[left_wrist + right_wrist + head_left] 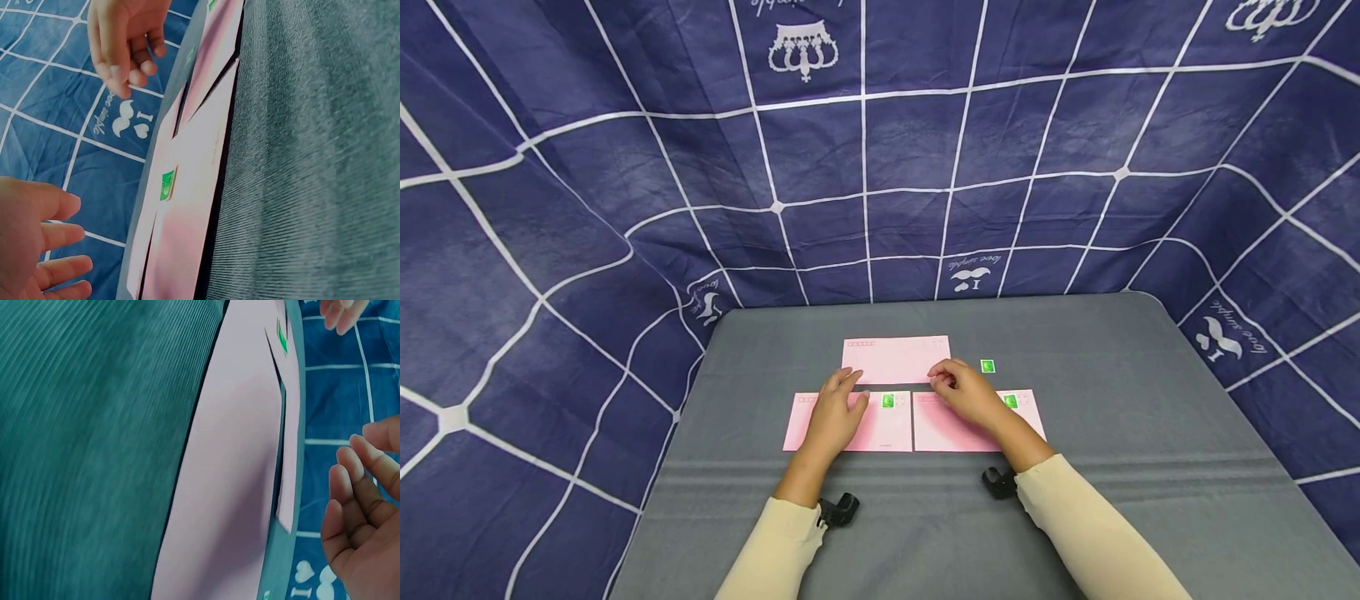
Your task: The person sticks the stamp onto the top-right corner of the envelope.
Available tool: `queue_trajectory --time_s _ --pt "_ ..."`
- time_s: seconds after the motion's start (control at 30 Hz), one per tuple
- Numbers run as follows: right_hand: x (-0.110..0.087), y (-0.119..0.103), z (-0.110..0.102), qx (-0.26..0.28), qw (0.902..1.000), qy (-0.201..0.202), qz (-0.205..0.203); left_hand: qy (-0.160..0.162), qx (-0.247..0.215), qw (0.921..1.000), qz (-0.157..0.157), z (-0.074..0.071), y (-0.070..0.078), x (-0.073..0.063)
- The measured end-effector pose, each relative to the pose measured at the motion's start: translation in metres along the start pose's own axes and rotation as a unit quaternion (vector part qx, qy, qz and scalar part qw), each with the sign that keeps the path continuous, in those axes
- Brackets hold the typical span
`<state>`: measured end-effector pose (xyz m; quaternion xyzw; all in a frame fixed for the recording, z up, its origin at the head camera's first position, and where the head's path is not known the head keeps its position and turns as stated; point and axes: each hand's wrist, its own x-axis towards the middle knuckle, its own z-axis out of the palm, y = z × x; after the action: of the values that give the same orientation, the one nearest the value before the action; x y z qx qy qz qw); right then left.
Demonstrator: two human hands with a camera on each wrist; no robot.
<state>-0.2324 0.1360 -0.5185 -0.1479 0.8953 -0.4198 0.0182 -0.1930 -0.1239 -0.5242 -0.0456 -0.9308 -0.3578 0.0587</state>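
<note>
Three pink envelopes lie on the grey table: a far one (895, 360), a near left one (880, 433) and a near right one (943, 429). A green stamp (887, 401) sits on the near left envelope's upper right corner. Another green stamp (1011, 402) is on the near right envelope. Beside the far envelope, a loose green stamp (988, 366) lies on the table. My left hand (835, 414) hovers above the near left envelope, fingers spread. Over the near right envelope, my right hand (972, 397) has loosely bent fingers; nothing shows between them.
The grey cloth-covered table (1120, 392) reaches back to a dark blue curtain (910, 142) with white grid lines, which also hangs at both sides. Black wrist mounts (839, 510) are strapped below both hands.
</note>
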Motion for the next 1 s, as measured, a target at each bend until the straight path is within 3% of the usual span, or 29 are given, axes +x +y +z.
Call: queue_trajectory --time_s 0.3,1.0 --pt "-0.005 0.018 -0.012 -0.006 0.9991 0.040 0.014 -0.029 0.004 0.9993 0.023 0.004 0.001 0.005" --pt "-0.012 0.046 -0.048 -0.040 0.9952 0.048 0.076 -0.058 0.043 0.9967 0.038 0.017 0.007 0.021"
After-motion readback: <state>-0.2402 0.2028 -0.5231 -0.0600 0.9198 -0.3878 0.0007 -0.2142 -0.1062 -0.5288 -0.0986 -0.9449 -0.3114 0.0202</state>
